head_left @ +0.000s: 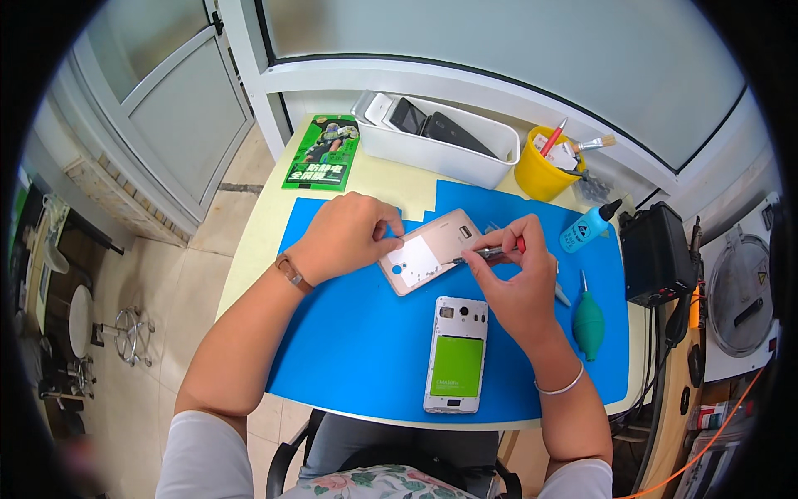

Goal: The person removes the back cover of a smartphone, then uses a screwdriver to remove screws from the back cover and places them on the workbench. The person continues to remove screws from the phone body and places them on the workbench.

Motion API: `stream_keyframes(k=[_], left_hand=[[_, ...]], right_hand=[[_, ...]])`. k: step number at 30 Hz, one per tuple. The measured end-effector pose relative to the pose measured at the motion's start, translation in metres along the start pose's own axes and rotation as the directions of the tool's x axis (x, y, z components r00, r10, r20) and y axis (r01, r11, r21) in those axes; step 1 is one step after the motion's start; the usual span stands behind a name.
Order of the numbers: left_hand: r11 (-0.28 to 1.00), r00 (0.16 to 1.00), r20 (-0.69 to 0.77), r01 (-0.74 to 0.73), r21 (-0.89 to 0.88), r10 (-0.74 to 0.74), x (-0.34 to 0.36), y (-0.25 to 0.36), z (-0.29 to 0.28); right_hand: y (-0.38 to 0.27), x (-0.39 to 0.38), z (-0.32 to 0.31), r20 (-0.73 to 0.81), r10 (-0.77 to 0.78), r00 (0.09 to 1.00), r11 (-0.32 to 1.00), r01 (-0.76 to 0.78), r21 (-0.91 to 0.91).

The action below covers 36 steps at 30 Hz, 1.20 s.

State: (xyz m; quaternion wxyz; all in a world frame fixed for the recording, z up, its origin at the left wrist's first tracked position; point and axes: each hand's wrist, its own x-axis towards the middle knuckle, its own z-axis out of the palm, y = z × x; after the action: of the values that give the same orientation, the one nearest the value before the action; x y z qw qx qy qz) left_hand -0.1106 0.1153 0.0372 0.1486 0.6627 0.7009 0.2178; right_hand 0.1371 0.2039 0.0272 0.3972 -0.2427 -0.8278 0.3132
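A gold phone back cover (450, 241) lies tilted on the blue mat, with a piece of white paper (413, 256) on it. Several tiny dark bits, perhaps screws, are scattered over the paper's lower part. My left hand (349, 229) is closed at the paper's upper left edge, thumb and bent fingers by its corner. In my right hand (517, 279) is a slim screwdriver (492, 252) with a red end, its tip low over the paper's right side. Nearer to me lies an opened white phone (457, 353), its green battery (458, 366) exposed.
A white bin (432, 154) of phones, a green packet (322, 154) and a yellow tool cup (544, 170) line the back. On the right are a blue bottle (586, 229), a green air blower (588, 326), tweezers partly behind my hand, and a black box (658, 254) with cables.
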Motion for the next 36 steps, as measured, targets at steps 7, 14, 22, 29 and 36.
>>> stream_keyframes(k=[7,14,22,29,36], left_hand=[[1.0,1.0,0.009,0.003,-0.001,-0.003,0.001,0.001,0.002],[1.0,1.0,0.001,-0.008,0.012,0.008,0.001,0.001,0.003],[0.979,0.982,-0.15,-0.138,-0.153,0.115,0.0,0.004,0.005],[0.894,0.988,-0.032,-0.151,-0.421,0.152,-0.002,0.014,0.009],[0.822,0.991,-0.017,-0.122,-0.556,0.136,-0.002,0.016,0.02]], right_hand=[[0.003,0.001,0.001,0.026,0.036,0.999,0.999,-0.036,0.02],[0.003,0.001,0.0,0.015,0.04,0.999,0.999,-0.041,0.034],[0.005,0.005,-0.006,-0.062,0.137,0.989,0.961,-0.118,0.25],[0.009,0.009,-0.013,-0.057,0.26,0.964,0.876,-0.211,0.434],[0.011,0.01,-0.015,-0.021,0.292,0.956,0.824,-0.24,0.514]])
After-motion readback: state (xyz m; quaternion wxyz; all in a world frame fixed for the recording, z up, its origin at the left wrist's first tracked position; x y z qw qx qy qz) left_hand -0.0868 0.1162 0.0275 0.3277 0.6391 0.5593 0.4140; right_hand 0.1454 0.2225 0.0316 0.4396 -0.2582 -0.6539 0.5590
